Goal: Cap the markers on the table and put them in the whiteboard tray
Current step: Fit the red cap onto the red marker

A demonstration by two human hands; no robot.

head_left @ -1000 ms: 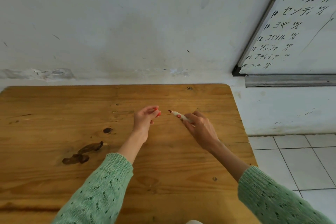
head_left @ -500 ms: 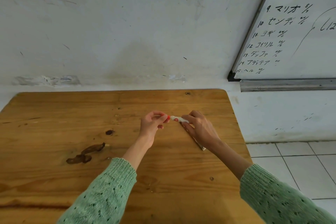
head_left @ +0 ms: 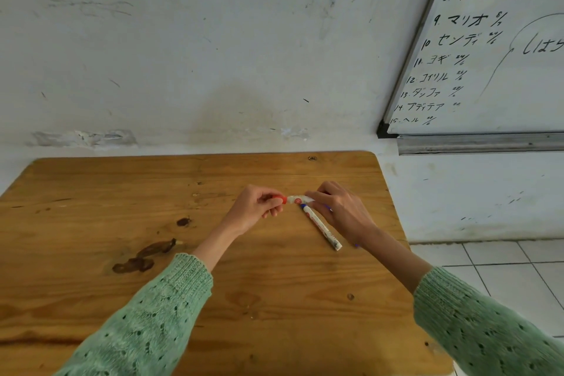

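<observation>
A white marker (head_left: 299,200) is held level above the wooden table (head_left: 91,207) between both hands. My left hand (head_left: 254,207) pinches its red cap (head_left: 279,199), which sits on the marker's left end. My right hand (head_left: 338,209) grips the barrel's right end. A second white marker (head_left: 322,227) with a bare blue tip lies on the table just below, pointing toward the hands; my right hand hides part of it. The metal whiteboard tray (head_left: 479,143) runs along the wall at the upper right.
A whiteboard (head_left: 488,40) with handwriting hangs above the tray. Dark stains (head_left: 143,256) mark the table's left half. The table's right edge drops to a tiled floor (head_left: 503,278). A white wall stands behind the table.
The hands came together: the red cap, held apart from the marker's tip a second ago, now sits on the marker. The second marker has come into view below the right hand.
</observation>
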